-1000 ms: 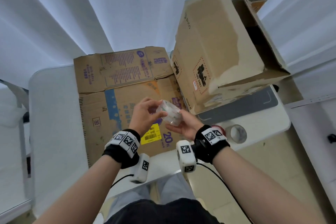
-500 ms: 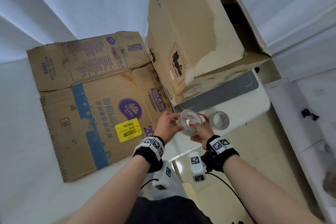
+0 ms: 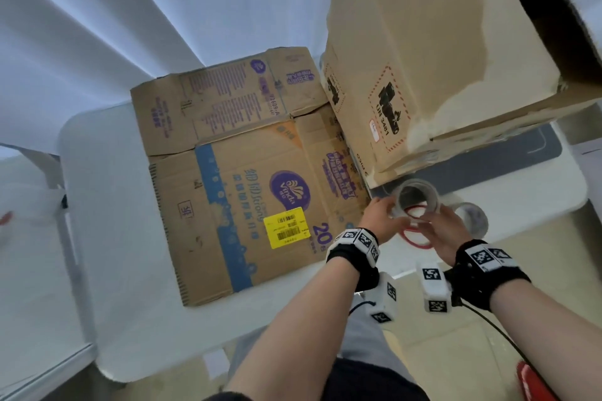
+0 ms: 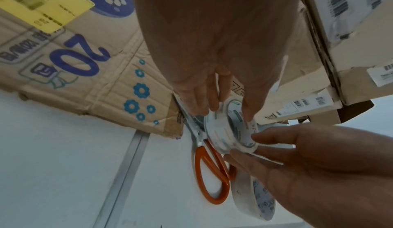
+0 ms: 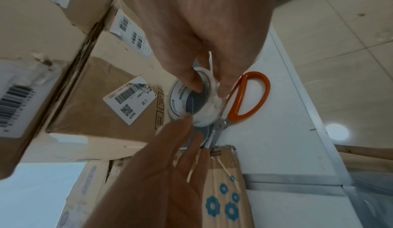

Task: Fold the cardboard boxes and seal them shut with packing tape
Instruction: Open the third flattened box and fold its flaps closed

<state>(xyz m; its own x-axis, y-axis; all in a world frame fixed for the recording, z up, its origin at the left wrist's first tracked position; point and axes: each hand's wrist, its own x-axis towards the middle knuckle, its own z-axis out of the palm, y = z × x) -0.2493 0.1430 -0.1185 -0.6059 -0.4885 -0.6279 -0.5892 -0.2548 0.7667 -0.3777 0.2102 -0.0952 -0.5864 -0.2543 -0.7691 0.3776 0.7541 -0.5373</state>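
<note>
I count two tape rolls, two cardboard boxes and one pair of orange-handled scissors (image 4: pixel 212 169) on the white table (image 3: pixel 107 238). My left hand (image 3: pixel 379 218) and right hand (image 3: pixel 438 231) both pinch the held tape roll (image 3: pixel 417 197) with curled fingers, above the scissors. The spare tape roll (image 3: pixel 472 216) lies just right. The flattened box (image 3: pixel 234 179) lies left; the assembled box (image 3: pixel 433 52) stands far right, its contents hidden.

Head cam looks steeply down from above onto the table (image 3: pixel 107 238), arms in the lower frame. My left wrist cam sits close behind the left hand (image 4: pixel 212 46), facing along the fingers; right wrist cam does the same on the right hand (image 5: pixel 202 21). All three share the tape roll (image 3: pixel 415 197) and the scissors (image 4: pixel 212 172) below it.
</note>
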